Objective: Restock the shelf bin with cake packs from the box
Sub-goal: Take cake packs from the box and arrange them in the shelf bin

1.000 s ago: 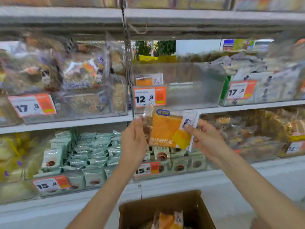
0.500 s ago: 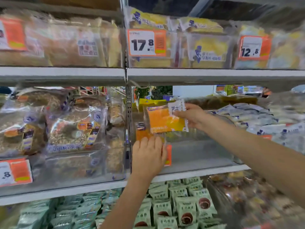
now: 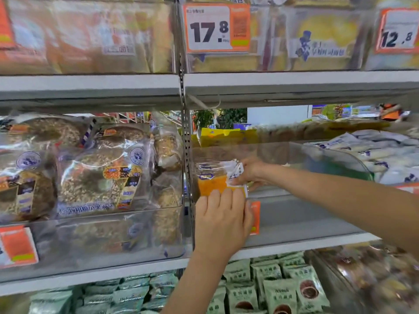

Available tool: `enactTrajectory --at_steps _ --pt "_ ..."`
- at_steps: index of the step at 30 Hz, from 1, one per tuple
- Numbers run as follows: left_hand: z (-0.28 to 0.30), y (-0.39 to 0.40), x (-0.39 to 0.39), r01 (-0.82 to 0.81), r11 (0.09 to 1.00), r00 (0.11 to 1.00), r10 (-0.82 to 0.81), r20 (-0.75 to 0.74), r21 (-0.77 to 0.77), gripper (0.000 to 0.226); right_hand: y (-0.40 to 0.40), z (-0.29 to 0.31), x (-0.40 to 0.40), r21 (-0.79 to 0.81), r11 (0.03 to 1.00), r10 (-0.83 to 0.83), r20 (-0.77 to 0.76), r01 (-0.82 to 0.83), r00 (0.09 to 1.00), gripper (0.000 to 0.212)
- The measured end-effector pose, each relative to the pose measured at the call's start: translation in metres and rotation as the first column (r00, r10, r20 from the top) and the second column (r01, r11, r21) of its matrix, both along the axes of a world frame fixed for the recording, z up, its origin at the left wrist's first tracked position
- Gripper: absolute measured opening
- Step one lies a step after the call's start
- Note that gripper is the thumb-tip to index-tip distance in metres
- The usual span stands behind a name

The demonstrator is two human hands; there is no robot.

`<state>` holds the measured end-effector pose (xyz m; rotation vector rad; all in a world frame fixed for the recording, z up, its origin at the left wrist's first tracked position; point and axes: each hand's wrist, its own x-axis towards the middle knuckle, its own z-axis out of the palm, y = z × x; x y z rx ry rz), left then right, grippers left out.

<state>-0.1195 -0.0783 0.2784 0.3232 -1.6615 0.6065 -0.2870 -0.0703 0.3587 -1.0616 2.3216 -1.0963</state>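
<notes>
The right hand (image 3: 251, 172) pinches the white right edge of one orange cake pack (image 3: 215, 181), its grip closed on the wrapper, and holds the pack upright inside the clear shelf bin (image 3: 306, 214) at the bin's front left corner. The left hand (image 3: 223, 219) lies against the bin's front wall just below the pack, four fingers straight and pointing up, their tips at the pack's lower edge; its grip is open and flat. One orange price tag (image 3: 255, 217) shows past the left hand on the bin front. Only this one cake pack can be counted in the bin. Two price cards hang on the shelf above, one reading 17.8 (image 3: 216, 27) and one reading 12.8 (image 3: 396, 30). Left of the bin, large bread bags (image 3: 99, 175) fill the neighbouring bin. Below, many small green packs (image 3: 272, 288) are stacked in rows, too many to count
</notes>
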Motion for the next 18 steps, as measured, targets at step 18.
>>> enactTrajectory --at_steps 18 --pt "0.007 0.005 0.017 -0.018 0.997 0.971 -0.001 0.239 0.078 0.026 0.118 0.017 0.071 -0.522 0.853 -0.304 -0.492 0.003 0.816 0.038"
